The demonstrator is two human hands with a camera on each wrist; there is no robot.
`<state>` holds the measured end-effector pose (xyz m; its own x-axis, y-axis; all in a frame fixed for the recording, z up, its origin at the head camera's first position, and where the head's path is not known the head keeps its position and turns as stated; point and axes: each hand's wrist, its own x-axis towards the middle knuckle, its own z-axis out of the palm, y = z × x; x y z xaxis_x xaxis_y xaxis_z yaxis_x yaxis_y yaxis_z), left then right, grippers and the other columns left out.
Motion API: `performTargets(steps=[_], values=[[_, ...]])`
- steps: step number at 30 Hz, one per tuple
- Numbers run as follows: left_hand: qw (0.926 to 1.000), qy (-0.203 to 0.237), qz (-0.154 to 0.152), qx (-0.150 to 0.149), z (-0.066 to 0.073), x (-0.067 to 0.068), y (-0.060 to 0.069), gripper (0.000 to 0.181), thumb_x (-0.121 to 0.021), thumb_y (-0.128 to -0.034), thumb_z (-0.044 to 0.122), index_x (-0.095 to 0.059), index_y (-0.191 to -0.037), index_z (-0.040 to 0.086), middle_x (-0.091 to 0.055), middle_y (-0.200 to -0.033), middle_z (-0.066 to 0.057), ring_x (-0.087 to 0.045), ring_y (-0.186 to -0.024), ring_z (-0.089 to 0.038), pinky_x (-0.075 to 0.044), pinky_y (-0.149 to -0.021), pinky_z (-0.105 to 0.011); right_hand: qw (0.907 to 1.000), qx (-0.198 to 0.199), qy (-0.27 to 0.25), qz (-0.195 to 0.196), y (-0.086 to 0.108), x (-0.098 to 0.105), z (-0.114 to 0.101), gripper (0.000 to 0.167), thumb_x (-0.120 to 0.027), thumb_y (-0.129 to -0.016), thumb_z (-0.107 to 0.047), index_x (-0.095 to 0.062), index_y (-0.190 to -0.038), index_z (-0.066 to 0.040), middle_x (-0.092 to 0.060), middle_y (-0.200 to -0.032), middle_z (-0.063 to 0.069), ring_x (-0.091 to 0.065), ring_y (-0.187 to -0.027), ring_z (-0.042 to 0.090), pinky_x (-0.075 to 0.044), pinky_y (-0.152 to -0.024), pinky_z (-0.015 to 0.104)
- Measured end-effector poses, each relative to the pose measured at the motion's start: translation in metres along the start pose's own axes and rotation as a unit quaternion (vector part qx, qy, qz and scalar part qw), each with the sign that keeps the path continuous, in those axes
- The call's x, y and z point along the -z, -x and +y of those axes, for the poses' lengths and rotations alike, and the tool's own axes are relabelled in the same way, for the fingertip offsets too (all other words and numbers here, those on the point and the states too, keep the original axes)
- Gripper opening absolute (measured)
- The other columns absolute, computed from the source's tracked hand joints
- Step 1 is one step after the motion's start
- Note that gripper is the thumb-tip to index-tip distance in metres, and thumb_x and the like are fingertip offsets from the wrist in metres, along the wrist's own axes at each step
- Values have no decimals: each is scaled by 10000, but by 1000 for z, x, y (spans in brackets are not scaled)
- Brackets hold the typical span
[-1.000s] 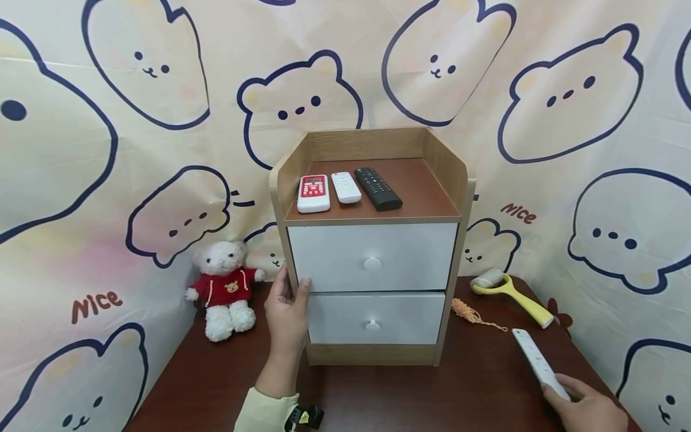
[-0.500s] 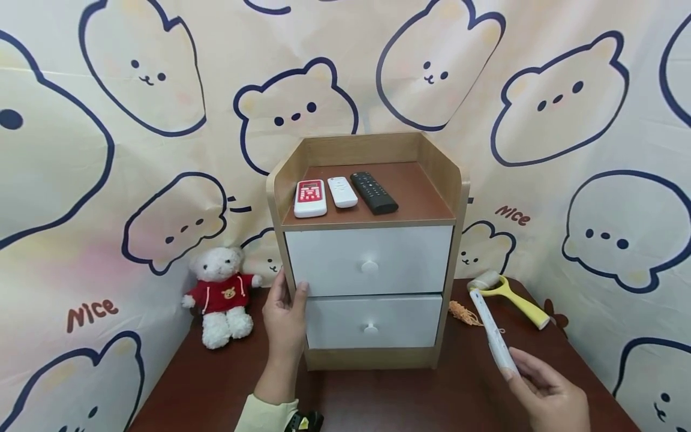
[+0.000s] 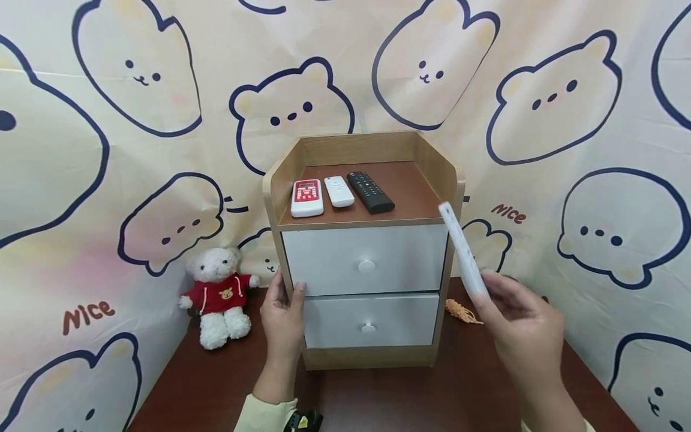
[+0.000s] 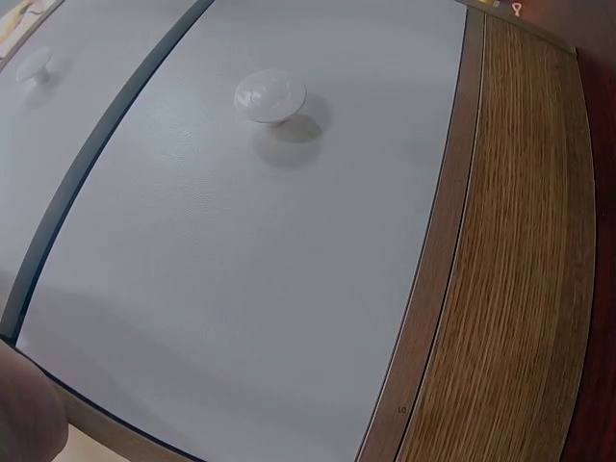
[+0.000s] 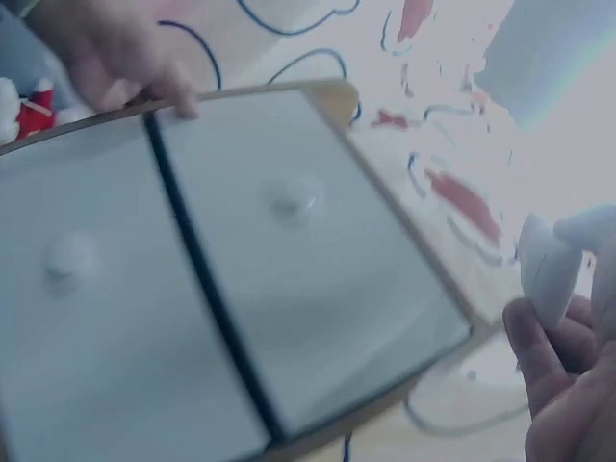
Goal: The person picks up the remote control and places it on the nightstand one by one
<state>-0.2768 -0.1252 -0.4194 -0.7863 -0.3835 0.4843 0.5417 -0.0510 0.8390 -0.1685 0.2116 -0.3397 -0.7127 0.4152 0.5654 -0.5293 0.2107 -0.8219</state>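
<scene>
In the head view, a small wooden cabinet (image 3: 372, 359) with two white drawers, both pushed in, stands on the table. My left hand (image 3: 282, 318) holds its left side, thumb on the front edge and fingers along the side panel. Just off the cabinet's right front edge, my right hand (image 3: 526, 321) grips a long white remote control (image 3: 463, 249) by its lower end, tilted up in the air. The right wrist view shows the remote (image 5: 551, 274) between thumb and fingers. On the cabinet's top shelf lie a red-and-white remote (image 3: 307, 199), a small white remote (image 3: 339, 192) and a black remote (image 3: 371, 193).
A white teddy bear (image 3: 219, 300) in a red hoodie sits left of the cabinet. An orange tasselled item (image 3: 460, 311) lies on the table (image 3: 388, 402) to its right. My right hand mostly hides a yellow-handled tool there. A patterned cloth hangs behind.
My right hand has lifted the long white remote from low at the right, up and leftward to the cabinet's right edge. My left hand keeps its hold on the cabinet's side.
</scene>
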Motion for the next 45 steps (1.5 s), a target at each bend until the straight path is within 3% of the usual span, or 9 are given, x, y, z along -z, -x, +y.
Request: performTargets(steps=[2, 6, 14, 17, 20, 24, 31, 38, 45], values=[[10000, 0, 0, 40, 1, 0, 0, 622, -759, -1033, 93, -521, -1607, 52, -571, -1622, -122, -496, -1535, -259, -463, -1130, -133, 9991, 421, 1, -90, -11, -15, -10, 293, -829, -899, 77, -805, -1189, 50, -829, -1081, 19, -787, -871, 84, -635, -776, 182], [10000, 22, 14, 82, 3, 0, -1, 623, -759, -1036, 105, -521, -1611, 68, -572, -1623, -110, -502, -1531, -253, -467, -1133, -142, 9909, 1091, 776, -109, -34, -43, -33, 308, -861, -926, -94, -823, -1224, -29, -824, -1153, 62, -800, -955, 111, -616, -820, 184], [9999, 94, 79, 28, 4, 1, -2, 614, -748, -1036, 76, -521, -1607, 54, -585, -1605, -139, -529, -1501, -217, -476, -1129, -151, 9678, 1873, 1657, -280, -75, -95, -61, 412, -820, -970, -278, -791, -1286, -15, -804, -1243, 175, -804, -1077, 361, -661, -865, 547], [9998, 114, 127, 47, 3, 1, -1, 610, -748, -1035, 71, -526, -1603, 53, -589, -1598, -145, -546, -1476, -176, -481, -1121, -147, 9536, 2004, 2198, -472, -83, -110, -64, 438, -773, -1008, -289, -759, -1322, 16, -786, -1275, 206, -792, -1083, 395, -670, -840, 564], [9998, 149, 143, 68, 2, 1, 0, 611, -746, -1036, 67, -521, -1603, 44, -585, -1598, -155, -553, -1459, -148, -483, -1114, -138, 9315, 2146, 2855, -692, -89, -121, -64, 453, -723, -1042, -290, -725, -1342, 49, -777, -1280, 229, -774, -1044, 403, -678, -833, 540], [9997, 181, 133, 62, 2, 1, 1, 610, -742, -1038, 66, -519, -1606, 46, -580, -1604, -152, -548, -1468, -153, -483, -1117, -139, 9078, 2169, 3480, -883, -97, -131, -63, 454, -687, -1067, -274, -696, -1345, 84, -771, -1270, 255, -746, -993, 401, -673, -832, 512], [9996, 84, 127, 225, 1, 2, 2, 600, -750, -1039, 89, -540, -1601, 88, -600, -1593, -119, -557, -1461, -157, -490, -1099, -130, 8857, 1984, 4104, -880, -107, -139, -57, 476, -676, -1066, -276, -696, -1302, 137, -780, -1183, 298, -779, -928, 407, -674, -807, 487], [9999, 98, 35, 34, -1, 0, 0, 585, -739, -1041, 66, -552, -1594, 93, -598, -1593, -130, -552, -1467, -144, -485, -1118, -152, 8584, 1795, 4748, -742, -112, -138, -56, 487, -666, -1057, -329, -731, -1201, 132, -797, -1021, 288, -772, -786, 388, -634, -671, 460], [10000, 19, -42, 48, -2, 1, -1, 599, -745, -1040, 80, -542, -1603, 98, -585, -1612, -113, -523, -1509, -189, -473, -1128, -143, 8489, 1668, 4946, -836, -112, -136, -58, 493, -656, -1049, -337, -739, -1145, 139, -792, -968, 286, -760, -754, 375, -626, -647, 447]])
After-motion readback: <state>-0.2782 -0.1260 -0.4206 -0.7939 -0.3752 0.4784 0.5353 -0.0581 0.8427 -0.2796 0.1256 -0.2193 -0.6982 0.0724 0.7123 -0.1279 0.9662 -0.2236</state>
